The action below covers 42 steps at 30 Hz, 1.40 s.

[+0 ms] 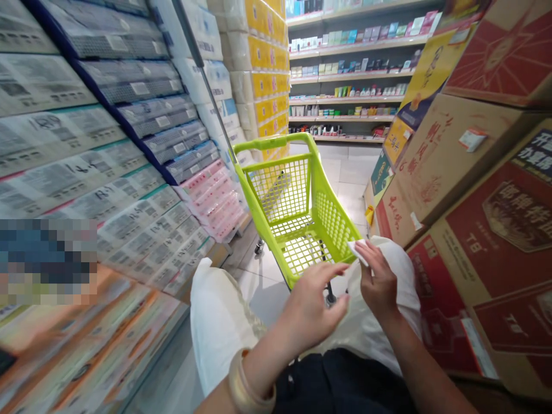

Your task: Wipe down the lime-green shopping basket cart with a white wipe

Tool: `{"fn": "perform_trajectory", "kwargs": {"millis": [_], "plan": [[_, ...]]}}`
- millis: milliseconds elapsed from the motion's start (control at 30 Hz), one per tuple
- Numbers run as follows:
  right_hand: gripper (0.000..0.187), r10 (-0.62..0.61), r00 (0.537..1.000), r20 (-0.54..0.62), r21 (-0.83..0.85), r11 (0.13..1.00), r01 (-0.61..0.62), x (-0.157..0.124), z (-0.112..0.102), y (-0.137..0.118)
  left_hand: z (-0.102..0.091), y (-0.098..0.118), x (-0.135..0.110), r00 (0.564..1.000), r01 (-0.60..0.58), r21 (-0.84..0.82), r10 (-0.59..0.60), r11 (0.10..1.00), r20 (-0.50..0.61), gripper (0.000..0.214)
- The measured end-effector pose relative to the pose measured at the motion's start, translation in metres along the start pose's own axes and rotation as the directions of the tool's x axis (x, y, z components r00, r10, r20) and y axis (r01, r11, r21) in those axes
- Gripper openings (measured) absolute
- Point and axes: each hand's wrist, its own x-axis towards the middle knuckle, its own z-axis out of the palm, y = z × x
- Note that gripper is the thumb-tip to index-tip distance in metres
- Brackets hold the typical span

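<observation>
Down the left of the aisle runs a tall wall of plastic-wrapped paper packs (129, 172), grey, blue and pink. Opposite it, on the right, brown and red printed cardboard cartons (474, 190) are piled high. Between them a lime-green plastic mesh shopping cart (317, 172) stands on the pale tiled floor, its basket holding nothing I can see. The person is close behind it, white-trousered knees (219, 322) up. The left hand (314, 305), a pale bangle (248, 382) at its wrist, is spread loose and holds nothing. It hovers just beside the right hand (379, 282), the two not quite touching. The right hand's fingertips are pinched on a small white slip (357, 250) of thin paper or tissue, held at the near right corner of the cart's basket. That white slip looks nearly weightless, limp and easy to crumple or tear, and it is best taken by one edge between thumb and forefinger.
</observation>
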Motion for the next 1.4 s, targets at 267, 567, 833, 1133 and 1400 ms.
{"fn": "perform_trajectory", "kwargs": {"millis": [267, 567, 833, 1133, 1400], "plan": [[0.048, -0.249, 0.928, 0.276, 0.105, 0.968, 0.228, -0.023, 0.024, -0.036, 0.014, -0.090, -0.035, 0.993, 0.045, 0.652, 0.037, 0.757, -0.110, 0.052], [0.046, -0.136, 0.982, 0.133, 0.013, 0.991, 0.135, -0.023, 0.019, -0.030, 0.016, -0.100, -0.036, 0.990, 0.019, 0.646, 0.074, 0.763, -0.116, 0.048], [0.045, -0.098, 0.994, 0.054, -0.032, 0.995, 0.100, -0.020, 0.013, -0.022, 0.012, -0.104, -0.038, 0.986, -0.017, 0.655, 0.121, 0.756, -0.113, 0.047], [0.050, -0.258, 0.928, 0.270, 0.124, 0.965, 0.232, -0.028, 0.029, -0.048, 0.013, -0.110, -0.036, 0.970, -0.073, 0.626, 0.202, 0.777, -0.137, 0.042], [0.047, -0.132, 0.982, 0.135, 0.021, 0.991, 0.130, -0.023, 0.024, -0.033, 0.010, -0.112, -0.037, 0.965, -0.083, 0.596, 0.213, 0.799, -0.152, 0.041]]}}
